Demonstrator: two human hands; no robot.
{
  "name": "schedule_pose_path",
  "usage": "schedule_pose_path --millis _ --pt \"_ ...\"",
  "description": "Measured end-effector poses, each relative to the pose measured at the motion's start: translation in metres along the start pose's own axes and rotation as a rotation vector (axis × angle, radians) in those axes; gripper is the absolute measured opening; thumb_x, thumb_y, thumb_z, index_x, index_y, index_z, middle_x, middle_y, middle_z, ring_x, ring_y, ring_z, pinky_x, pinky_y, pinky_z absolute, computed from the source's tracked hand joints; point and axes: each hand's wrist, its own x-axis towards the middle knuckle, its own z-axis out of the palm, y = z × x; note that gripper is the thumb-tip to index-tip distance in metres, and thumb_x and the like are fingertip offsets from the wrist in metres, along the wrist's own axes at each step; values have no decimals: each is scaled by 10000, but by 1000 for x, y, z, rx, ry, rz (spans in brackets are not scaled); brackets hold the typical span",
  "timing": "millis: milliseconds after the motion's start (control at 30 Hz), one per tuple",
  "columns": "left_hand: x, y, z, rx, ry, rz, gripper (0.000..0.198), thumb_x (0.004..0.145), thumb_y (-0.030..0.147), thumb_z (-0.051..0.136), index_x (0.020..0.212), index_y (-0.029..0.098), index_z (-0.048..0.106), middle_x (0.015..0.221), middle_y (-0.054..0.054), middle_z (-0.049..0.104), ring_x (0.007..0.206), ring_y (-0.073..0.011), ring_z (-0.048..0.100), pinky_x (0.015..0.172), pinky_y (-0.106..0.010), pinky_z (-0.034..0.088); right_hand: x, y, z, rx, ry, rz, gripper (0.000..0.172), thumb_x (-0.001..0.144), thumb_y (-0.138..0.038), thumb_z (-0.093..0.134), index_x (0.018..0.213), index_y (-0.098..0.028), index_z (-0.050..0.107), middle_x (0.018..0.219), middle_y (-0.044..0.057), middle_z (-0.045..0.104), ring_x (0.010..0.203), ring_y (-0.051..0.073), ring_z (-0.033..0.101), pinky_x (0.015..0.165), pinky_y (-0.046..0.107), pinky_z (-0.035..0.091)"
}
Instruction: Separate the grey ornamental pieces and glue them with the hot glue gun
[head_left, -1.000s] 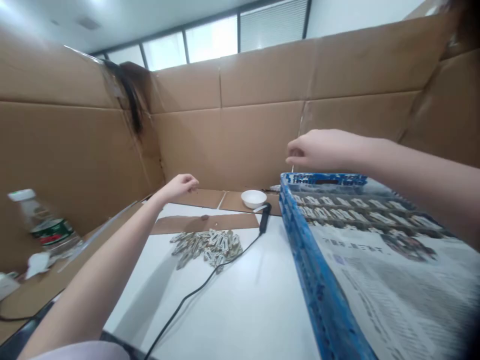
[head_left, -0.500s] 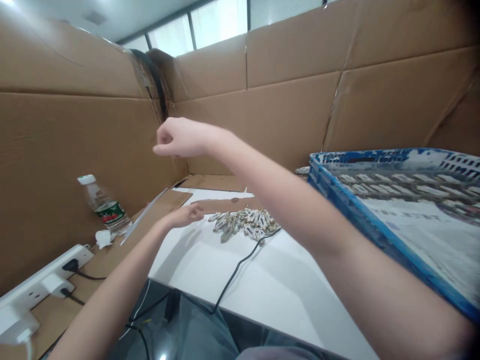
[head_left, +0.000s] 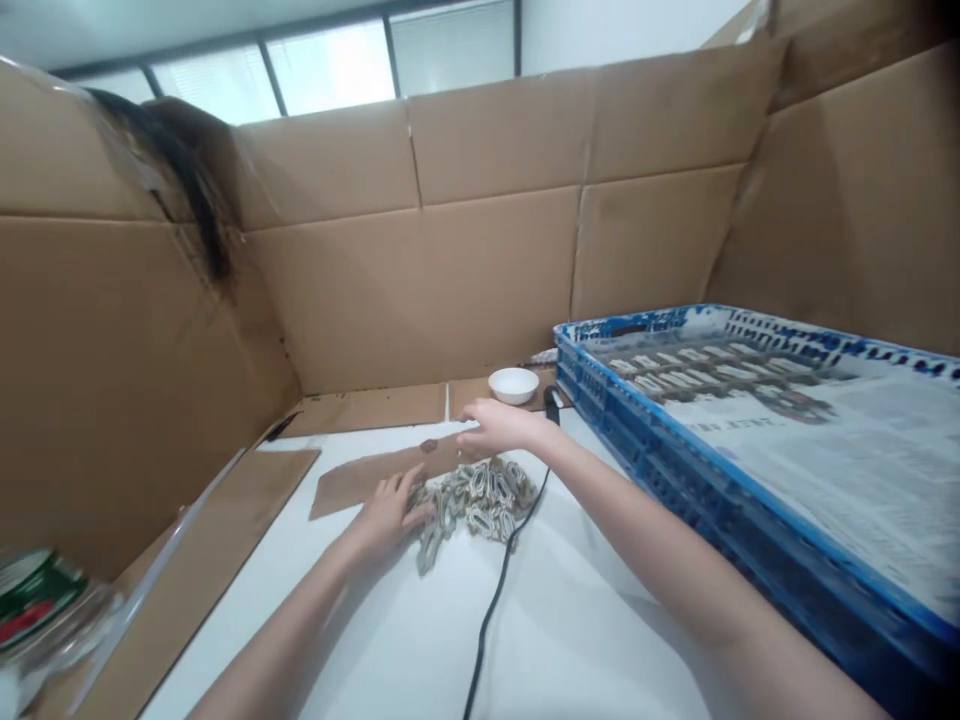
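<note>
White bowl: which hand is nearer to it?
Right. The right hand is on the near side of the white bowl; the left hand is farther away, at the left edge of the pile of small pieces.

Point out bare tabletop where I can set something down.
Bare white table: between left forearm and cable, and between cable and right forearm. Crowded: the pile, with left hand at its left edge, right hand at its far edge.

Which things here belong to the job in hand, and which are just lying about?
Probably the job:
pile of small pieces, left hand at its edge, right hand close by
blue crate holding newspaper and similar-looking pieces

Probably just lying about:
bottle
white bowl
black cable
</note>
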Motion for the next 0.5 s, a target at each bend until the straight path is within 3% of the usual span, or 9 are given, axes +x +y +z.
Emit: schedule_pose_path --millis 100,200,333,500 --pt "7 -11 10 -80 176 -89 536 849 474 207 1279 171 312 1254 -120 441 1179 -258 363 967 -424 281 19 17 7 -73 105 212 334 836 -317 452 1061 -89 548 1091 164 544 1042 238 488 859 332 376" --pt "9 -22 19 -101 283 -128 465 856 419 198 1177 159 412 1193 -106 495 1142 -233 413 980 -412 280 42 38 14 -111 133 417 313 840 -307 476 1084 -114 512 1097 104 526 958 190 528 817 388 426" --pt "8 -26 21 -81 333 -148 431 842 414 231 1088 152 467 1145 -114 535 1101 -231 465 956 -407 324 66 65 23 -116 138 577 312 832 -285 497 1096 -119 503 1092 99 522 924 180 541 770 362 460" --pt "7 -25 17 -63 298 -205 446 827 432 226 1096 149 443 1154 -120 539 1106 -233 475 930 -394 367 75 76 19 -124 264 582 310 834 -285 494 1094 -115 502 1073 93 529 903 174 547 754 360 466"
